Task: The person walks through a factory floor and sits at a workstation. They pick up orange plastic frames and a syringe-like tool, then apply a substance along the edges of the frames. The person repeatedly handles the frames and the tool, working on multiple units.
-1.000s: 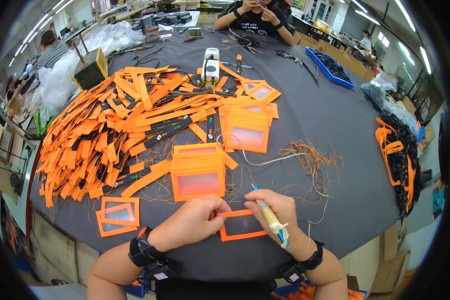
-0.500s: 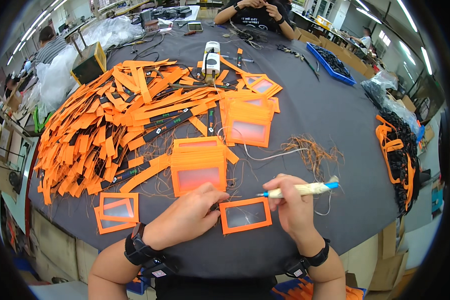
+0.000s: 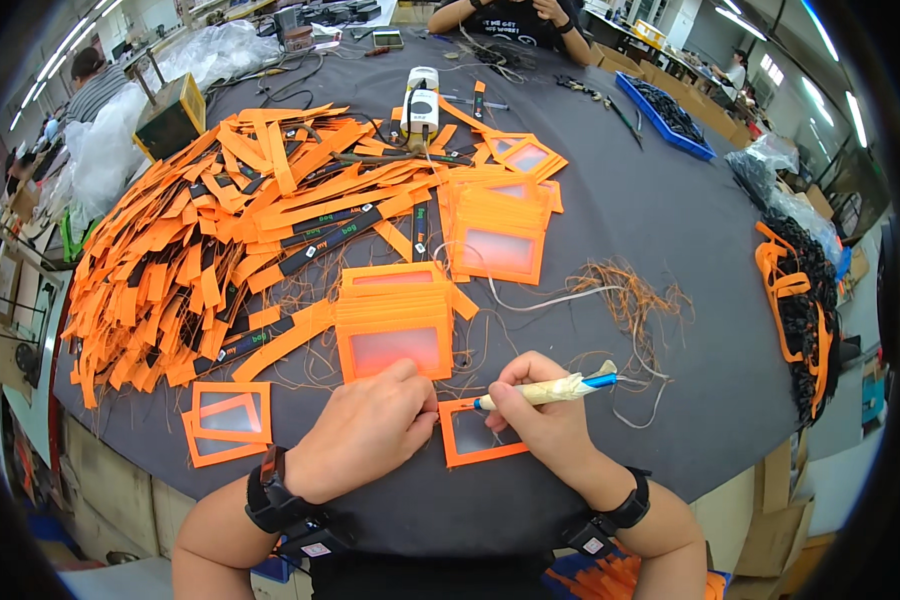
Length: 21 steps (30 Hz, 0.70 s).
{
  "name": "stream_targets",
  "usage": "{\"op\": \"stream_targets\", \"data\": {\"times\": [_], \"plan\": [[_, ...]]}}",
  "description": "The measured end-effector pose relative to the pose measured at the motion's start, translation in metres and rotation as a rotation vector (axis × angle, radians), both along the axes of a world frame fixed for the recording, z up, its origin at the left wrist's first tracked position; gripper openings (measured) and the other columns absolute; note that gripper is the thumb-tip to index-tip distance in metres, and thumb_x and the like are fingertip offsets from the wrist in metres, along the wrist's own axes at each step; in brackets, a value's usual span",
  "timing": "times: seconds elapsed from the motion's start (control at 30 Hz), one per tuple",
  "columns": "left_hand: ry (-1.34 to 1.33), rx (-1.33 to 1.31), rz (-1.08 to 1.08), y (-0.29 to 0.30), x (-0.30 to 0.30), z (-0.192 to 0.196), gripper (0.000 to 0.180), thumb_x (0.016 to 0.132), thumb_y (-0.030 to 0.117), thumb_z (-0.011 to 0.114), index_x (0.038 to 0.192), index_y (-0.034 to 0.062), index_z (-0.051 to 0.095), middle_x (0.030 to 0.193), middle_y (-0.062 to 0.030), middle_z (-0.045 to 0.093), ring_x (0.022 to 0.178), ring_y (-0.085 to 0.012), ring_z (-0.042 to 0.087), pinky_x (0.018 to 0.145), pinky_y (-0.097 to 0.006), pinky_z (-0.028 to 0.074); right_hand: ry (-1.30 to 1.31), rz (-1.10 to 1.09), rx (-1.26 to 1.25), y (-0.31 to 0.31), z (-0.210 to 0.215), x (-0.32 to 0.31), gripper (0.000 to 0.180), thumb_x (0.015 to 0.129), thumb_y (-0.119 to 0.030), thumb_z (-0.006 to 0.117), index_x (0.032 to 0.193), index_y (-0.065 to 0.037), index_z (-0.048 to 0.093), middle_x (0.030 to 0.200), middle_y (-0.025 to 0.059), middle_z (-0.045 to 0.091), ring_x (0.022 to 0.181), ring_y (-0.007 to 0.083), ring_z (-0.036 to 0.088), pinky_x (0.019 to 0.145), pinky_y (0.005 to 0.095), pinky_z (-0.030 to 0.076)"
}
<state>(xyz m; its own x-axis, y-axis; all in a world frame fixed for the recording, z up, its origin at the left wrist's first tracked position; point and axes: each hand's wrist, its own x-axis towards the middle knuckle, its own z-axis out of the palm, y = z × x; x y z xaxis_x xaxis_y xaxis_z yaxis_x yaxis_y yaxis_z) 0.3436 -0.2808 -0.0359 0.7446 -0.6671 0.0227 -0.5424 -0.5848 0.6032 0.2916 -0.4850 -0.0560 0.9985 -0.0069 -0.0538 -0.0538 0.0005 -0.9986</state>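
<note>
Covering the dark grey table [image 3: 670, 230] are heaps of orange strips [image 3: 200, 250], stacks of orange window frames [image 3: 395, 320] and a tangle of loose threads [image 3: 630, 290]; beyond it stretches a workshop with other people seated at the far edge. Near the front edge lies a single orange frame [image 3: 480, 438], a flat rectangle with a clear window, its long axis running left to right (tilted slightly). The left hand [image 3: 365, 430] presses fingers down beside the frame's left edge. The right hand [image 3: 540, 420] is clamped on a tape-wrapped tool [image 3: 545, 392], which points left, its tip at the frame's top edge.
</note>
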Motion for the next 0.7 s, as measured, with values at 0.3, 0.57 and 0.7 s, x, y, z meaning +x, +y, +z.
{"op": "stream_targets", "data": {"times": [0.3, 0.57, 0.7], "plan": [[0.004, -0.063, 0.004, -0.0008, 0.0027, 0.0009, 0.008, 0.077, 0.008, 0.064, 0.08, 0.002, 0.059, 0.081, -0.0104, 0.057, 0.072, -0.0283, 0.061, 0.064, -0.036, 0.049, -0.042, 0.086, -0.089, -0.0023, -0.0056, -0.0003, 0.01, 0.089, -0.009, 0.06, 0.089, -0.001, 0.053, 0.077, 0.0055, 0.064, 0.069, 0.0079, 0.063, 0.061, 0.0192, 0.051], [-0.028, -0.128, -0.014, -0.0019, 0.0032, -0.0023, 0.007, 0.077, 0.008, 0.061, 0.079, 0.0031, 0.056, 0.079, -0.0093, 0.054, 0.069, -0.0293, 0.059, 0.058, -0.038, 0.047, -0.088, 0.024, -0.113, 0.0027, -0.0074, -0.0006, 0.014, 0.084, -0.013, 0.067, 0.082, -0.003, 0.058, 0.064, -0.002, 0.056, 0.058, 0.0026, 0.048, 0.05, 0.0201, 0.038], [-0.019, -0.123, -0.017, -0.0029, 0.0036, -0.0016, 0.008, 0.078, 0.008, 0.061, 0.079, 0.0031, 0.056, 0.079, -0.0091, 0.054, 0.069, -0.0292, 0.059, 0.058, -0.038, 0.047, -0.106, 0.03, -0.156, 0.002, -0.0067, -0.0006, 0.014, 0.083, -0.013, 0.068, 0.082, -0.003, 0.058, 0.063, -0.0019, 0.056, 0.056, 0.0024, 0.048, 0.049, 0.0203, 0.037]]}}
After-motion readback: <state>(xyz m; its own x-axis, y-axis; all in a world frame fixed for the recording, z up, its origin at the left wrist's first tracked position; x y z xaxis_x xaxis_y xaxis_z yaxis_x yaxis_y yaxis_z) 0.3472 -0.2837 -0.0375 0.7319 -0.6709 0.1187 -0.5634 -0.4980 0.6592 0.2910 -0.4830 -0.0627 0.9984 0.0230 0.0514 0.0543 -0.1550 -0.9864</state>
